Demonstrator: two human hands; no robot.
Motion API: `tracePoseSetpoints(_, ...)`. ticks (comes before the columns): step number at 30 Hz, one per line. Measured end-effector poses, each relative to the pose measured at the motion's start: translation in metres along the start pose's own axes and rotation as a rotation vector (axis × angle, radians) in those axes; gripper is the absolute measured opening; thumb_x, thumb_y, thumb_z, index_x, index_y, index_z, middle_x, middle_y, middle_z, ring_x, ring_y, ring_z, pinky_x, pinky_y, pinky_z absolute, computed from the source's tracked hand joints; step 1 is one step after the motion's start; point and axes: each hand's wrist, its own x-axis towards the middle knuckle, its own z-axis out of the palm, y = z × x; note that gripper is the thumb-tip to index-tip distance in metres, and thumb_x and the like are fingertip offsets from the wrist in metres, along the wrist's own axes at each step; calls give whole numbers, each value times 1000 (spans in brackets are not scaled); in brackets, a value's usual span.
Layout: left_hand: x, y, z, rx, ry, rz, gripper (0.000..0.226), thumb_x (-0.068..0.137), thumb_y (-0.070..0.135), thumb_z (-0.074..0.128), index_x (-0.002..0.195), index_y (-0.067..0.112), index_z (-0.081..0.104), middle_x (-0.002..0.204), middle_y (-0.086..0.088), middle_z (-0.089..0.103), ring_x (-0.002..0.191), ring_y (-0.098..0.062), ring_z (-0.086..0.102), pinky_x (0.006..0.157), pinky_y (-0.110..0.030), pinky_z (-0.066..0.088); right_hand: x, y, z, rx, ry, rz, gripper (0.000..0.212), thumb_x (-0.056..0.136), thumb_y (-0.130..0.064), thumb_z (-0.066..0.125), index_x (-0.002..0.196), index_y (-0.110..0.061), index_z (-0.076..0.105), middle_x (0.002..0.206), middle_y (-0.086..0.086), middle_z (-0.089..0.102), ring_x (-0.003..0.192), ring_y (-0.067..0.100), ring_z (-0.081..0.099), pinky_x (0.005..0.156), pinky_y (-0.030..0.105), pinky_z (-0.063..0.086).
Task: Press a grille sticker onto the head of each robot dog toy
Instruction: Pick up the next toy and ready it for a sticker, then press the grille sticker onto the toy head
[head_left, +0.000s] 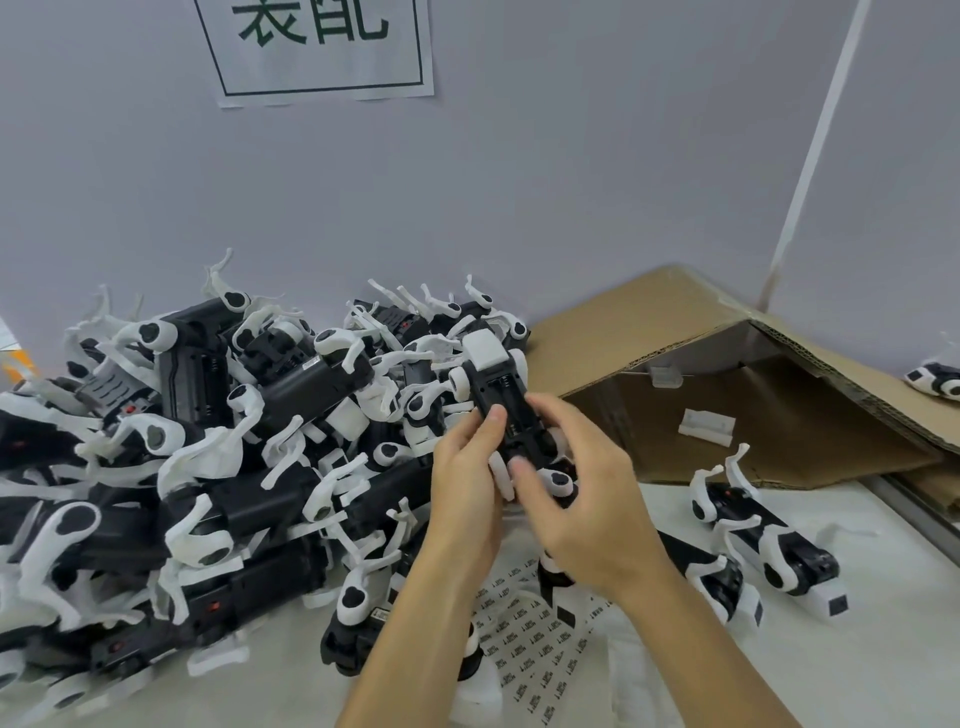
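Toy assembly workbench: heaped robot dog toys (218, 467), sticker sheet (540, 639), cardboard (727, 395).

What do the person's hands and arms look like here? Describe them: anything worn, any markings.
Both the left hand and the right hand are bare: no gloves, rings or watch show. Both forearms are uncovered right down to the bottom edge of the picture, with no sleeve in view. The fingernails are short and plain. No bandage, tattoo or marking shows on either hand or arm.
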Motion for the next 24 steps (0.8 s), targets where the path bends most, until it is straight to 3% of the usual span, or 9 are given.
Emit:
tracePoseSetpoints(2,1,2,0,-52,9,-36,32,103,24,48,103,9,77,106,-17,76,98,-29,73,87,-40,57,6,-6,-13,142,69,13,31,95,-25,56,124,-35,59,114,-21,68,114,-2,62,92,14,49)
tracePoseSetpoints(5,1,5,1,-135,27,-91,35,104,24,44,107,0,70,99,-22,74,87,-29,73,85,-41,57,14,-11,-38,174,169,123,28,96,-8,54,96,-31,70,85,-14,73,84,-1,68,75,18,54)
tracePoseSetpoints(7,1,4,1,-130,19,-86,33,104,22,45,110,-2,66,96,-23,73,84,-31,71,86,-44,56,18,-14,-58,159,69,214,38,93,7,49,81,-20,73,67,-4,70,60,5,63,56,17,50)
tracePoseSetpoints(9,0,4,2,-108,15,-75,33,104,21,45,116,-2,64,98,-24,72,88,-34,70,86,-45,57,20,-21,-78,84,-145,273,41,92,8,47,75,-17,74,61,1,69,52,7,62,53,16,49)
tracePoseSetpoints(14,3,4,3,-85,9,-53,29,106,20,43,109,3,66,94,-21,74,87,-34,71,77,-40,60,14,-45,-90,-365,-669,440,34,93,-4,45,82,-19,74,68,-5,75,61,6,72,54,14,54)
tracePoseSetpoints(16,3,5,4,-71,1,-55,29,106,19,43,107,3,67,93,-21,74,83,-32,71,72,-37,62,2,-54,-82,-574,-800,473,29,96,-15,49,74,-16,69,63,-2,72,53,6,68,50,19,56)
tracePoseSetpoints(18,1,5,5,-62,1,-52,29,106,18,43,104,3,68,93,-21,74,78,-30,72,67,-35,61,-16,-60,-68,-769,-847,485,37,98,-31,54,64,-18,52,60,-3,58,45,9,52,44,23,44)
tracePoseSetpoints(20,0,4,5,-51,-1,-45,29,106,18,43,103,4,68,92,-20,74,77,-30,72,66,-35,60,-37,-62,-51,-852,-837,547,44,98,-49,57,70,-18,44,70,-5,48,56,10,46,49,25,37)
tracePoseSetpoints(24,0,1,4,-35,-16,-37,28,106,19,44,105,5,68,96,-21,74,80,-31,72,69,-37,60,-64,-52,-29,-875,-754,626,40,93,-56,63,98,-18,54,81,-6,45,88,20,52,69,28,38)
